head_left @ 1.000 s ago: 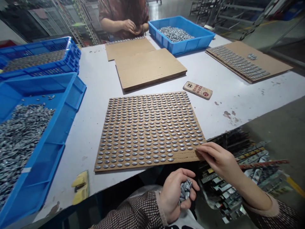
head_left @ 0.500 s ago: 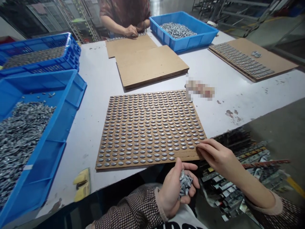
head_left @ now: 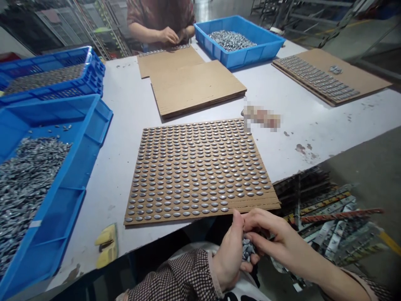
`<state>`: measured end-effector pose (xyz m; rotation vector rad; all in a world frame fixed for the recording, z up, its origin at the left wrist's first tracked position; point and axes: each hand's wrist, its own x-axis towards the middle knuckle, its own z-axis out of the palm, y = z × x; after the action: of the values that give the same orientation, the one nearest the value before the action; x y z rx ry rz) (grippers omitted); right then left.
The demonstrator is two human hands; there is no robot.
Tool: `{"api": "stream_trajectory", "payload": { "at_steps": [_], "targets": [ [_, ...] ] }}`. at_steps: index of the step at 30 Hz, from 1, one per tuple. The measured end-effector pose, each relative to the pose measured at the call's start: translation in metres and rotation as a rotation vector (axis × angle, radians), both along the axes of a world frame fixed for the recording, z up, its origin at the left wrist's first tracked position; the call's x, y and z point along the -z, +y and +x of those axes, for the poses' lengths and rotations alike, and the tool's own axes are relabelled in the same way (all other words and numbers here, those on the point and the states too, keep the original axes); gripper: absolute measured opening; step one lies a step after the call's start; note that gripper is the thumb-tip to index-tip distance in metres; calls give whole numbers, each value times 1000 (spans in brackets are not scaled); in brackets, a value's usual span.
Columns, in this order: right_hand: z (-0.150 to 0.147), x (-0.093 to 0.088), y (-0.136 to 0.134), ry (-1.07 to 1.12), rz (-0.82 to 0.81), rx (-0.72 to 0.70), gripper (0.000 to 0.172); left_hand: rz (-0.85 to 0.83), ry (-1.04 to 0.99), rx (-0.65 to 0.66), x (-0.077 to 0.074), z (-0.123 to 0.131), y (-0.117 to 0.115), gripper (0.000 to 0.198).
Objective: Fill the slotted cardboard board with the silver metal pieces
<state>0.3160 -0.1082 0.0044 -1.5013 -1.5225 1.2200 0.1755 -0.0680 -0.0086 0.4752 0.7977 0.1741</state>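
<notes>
My left hand (head_left: 230, 251) is cupped below the front edge of the cardboard sheet, holding a heap of small grey spindle-shaped metal pieces (head_left: 247, 250). Over that heap my right hand (head_left: 269, 234) is closed, its thumb and fingers bent in among the pieces; what the fingertips pinch is hidden. The cardboard sheet (head_left: 255, 205) lies on the table just beyond both hands. Neat rows of the same metal pieces (head_left: 188, 167) cover most of it. Bare cardboard shows in the two nearest rows at the right corner.
Blue bins of metal pieces stand at left (head_left: 94, 125) and at the back (head_left: 250, 58). A cardboard stack (head_left: 197, 88) lies mid-table. Another part-covered sheet (head_left: 354, 75) is at right. Across the table, a person's hands (head_left: 169, 35) work. A yellow object (head_left: 107, 246) sits front left.
My right hand has moved from the sheet's right front corner down and left to the pieces in my left hand. The rows on the sheet look the same.
</notes>
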Motion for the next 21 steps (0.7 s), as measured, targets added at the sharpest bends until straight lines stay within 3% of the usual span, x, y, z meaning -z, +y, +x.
{"api": "stream_trajectory", "payload": {
  "at_steps": [5, 8, 10, 12, 14, 21],
  "targets": [
    [8, 5, -15, 105, 24, 236, 9, -147, 3, -56, 4, -3, 3, 51],
    [31, 10, -19, 6, 101, 430, 9, -290, 37, -88, 21, -9, 2, 28],
    [50, 16, -17, -140, 163, 490, 12, -399, 124, -203, 37, -13, -2, 21],
    [66, 22, -12, -284, 223, 451, 13, -479, 233, -226, 49, -16, -7, 19],
    [76, 28, -5, -413, 295, 353, 15, -485, 220, -202, 55, -16, -11, 18],
    [84, 36, 8, -662, 463, 111, 21, -291, 114, -145, 47, -15, -10, 25]
  ]
}}
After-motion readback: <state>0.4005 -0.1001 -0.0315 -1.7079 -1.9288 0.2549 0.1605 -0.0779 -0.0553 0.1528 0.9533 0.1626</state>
